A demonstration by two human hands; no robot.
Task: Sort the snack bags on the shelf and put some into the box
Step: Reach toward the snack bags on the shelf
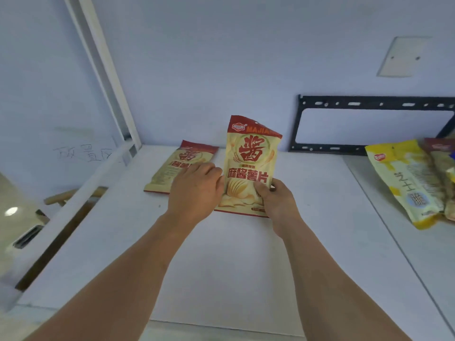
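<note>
A cream and red chip bag (251, 163) stands upright on the white shelf (236, 262), near the back wall. My left hand (194, 193) grips its lower left edge, and my right hand (275, 198) grips its lower right corner, thumb on the front. A second bag of the same kind (179, 166) lies flat on the shelf just to the left, partly hidden behind my left hand. No box is in view.
At the right edge a yellow snack bag (406, 183) lies on a pile with other bags (443, 173). A black metal bracket (369, 124) hangs on the back wall. A white frame post (105, 77) bounds the shelf on the left.
</note>
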